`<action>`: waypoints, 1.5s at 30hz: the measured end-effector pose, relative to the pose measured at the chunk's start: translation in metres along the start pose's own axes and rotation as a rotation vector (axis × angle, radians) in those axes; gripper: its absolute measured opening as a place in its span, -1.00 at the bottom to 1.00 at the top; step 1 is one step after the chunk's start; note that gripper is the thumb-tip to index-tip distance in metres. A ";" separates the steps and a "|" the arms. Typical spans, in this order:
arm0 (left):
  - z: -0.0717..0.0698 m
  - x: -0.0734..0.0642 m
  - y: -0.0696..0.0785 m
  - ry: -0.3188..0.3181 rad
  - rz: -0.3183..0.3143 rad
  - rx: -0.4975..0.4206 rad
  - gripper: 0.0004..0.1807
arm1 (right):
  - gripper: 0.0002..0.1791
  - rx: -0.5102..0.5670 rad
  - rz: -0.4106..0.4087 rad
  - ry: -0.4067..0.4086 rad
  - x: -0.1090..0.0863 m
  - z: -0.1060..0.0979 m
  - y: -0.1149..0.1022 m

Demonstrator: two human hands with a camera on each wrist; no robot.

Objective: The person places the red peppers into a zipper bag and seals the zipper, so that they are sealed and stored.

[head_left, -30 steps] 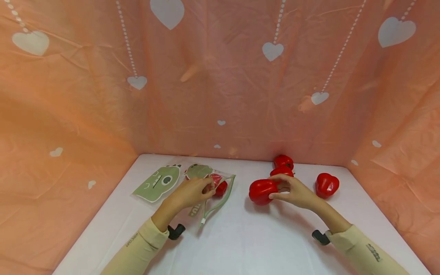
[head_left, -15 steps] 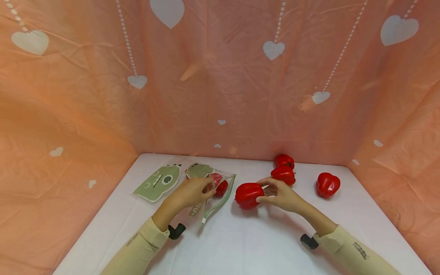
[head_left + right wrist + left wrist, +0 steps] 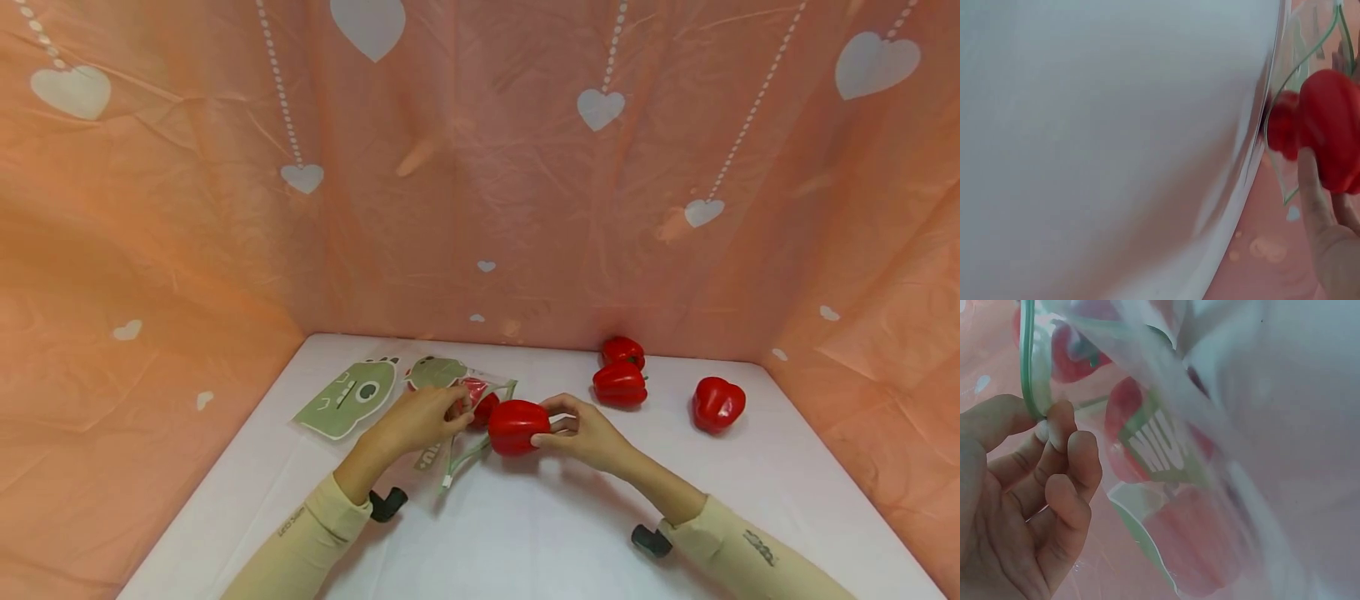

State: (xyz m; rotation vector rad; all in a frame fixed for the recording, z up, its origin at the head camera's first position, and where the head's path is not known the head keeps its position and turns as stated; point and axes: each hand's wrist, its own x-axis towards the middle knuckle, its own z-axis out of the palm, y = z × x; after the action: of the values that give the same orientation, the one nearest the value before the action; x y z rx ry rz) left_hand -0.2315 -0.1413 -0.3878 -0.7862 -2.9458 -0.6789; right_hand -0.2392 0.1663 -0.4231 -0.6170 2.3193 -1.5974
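Glossy red, the lobed bell pepper [image 3: 516,427] sits in the right hand's [image 3: 588,435] grip, just beside the mouth of a clear printed plastic bag [image 3: 435,373], whose green rim [image 3: 1027,359] the left hand [image 3: 420,419] pinches. The limp rim could buckle or slip free if bumped; hazy film makes the red peppers inside [image 3: 1194,540] hard to count.

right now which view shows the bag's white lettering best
The left wrist view: the white lettering shows largest there, on the bag. The head view shows it small; in the right wrist view I can't make it out.
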 end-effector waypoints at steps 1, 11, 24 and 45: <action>0.000 0.000 0.000 -0.001 -0.005 -0.003 -0.90 | -0.39 0.005 0.005 0.002 0.001 0.002 0.000; 0.001 0.000 -0.001 0.010 -0.003 -0.021 -0.92 | -0.40 0.067 0.043 0.019 0.007 0.023 -0.001; -0.002 0.000 0.001 0.017 -0.016 -0.054 -0.94 | -0.42 0.127 0.078 0.024 0.010 0.036 -0.002; -0.003 0.000 0.000 0.031 -0.019 -0.055 -0.93 | -0.42 0.115 0.089 0.017 0.014 0.052 -0.008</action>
State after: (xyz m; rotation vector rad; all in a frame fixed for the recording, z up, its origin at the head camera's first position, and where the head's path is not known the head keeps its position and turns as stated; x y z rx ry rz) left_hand -0.2320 -0.1422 -0.3854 -0.7452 -2.9227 -0.7690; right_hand -0.2274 0.1143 -0.4341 -0.4699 2.2145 -1.6869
